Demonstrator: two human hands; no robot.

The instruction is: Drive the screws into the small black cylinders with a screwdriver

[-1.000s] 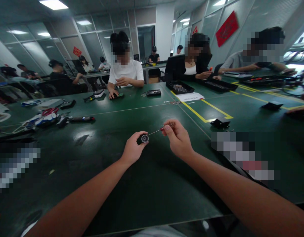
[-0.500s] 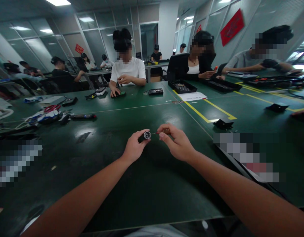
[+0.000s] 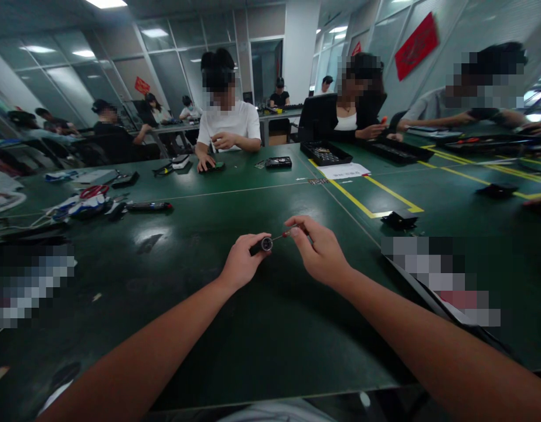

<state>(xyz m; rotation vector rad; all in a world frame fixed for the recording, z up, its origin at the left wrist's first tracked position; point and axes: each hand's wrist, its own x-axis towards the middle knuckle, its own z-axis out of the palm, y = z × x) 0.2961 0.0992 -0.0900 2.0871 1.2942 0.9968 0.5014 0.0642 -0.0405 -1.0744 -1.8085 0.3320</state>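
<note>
My left hand (image 3: 241, 261) is closed around a black cylinder (image 3: 266, 244), whose round end with a silvery rim and dark inside faces me. What sort of device it is, I cannot tell. Between thumb and fingers of my right hand (image 3: 322, 249) is a small screwdriver (image 3: 285, 234) with a reddish handle; the fingers hide part of it. Its thin shaft points left to the rim of the cylinder. Whether the tip touches inside is too small to see. Both hands are above the green table (image 3: 270, 328).
A dark pen-like tool (image 3: 149, 207) lies left, beside a pile of cables and gloves (image 3: 88, 205). A small black part (image 3: 400, 220) and a blurred-out sheet (image 3: 446, 281) are at right. Black trays (image 3: 326, 153) stand farther back. Across the table, a person in white (image 3: 228, 129) handles a green board.
The cylinder has shifted slightly right and down and turned a little. My right fingers have changed their hold on the screwdriver, and its shaft now slants more.
</note>
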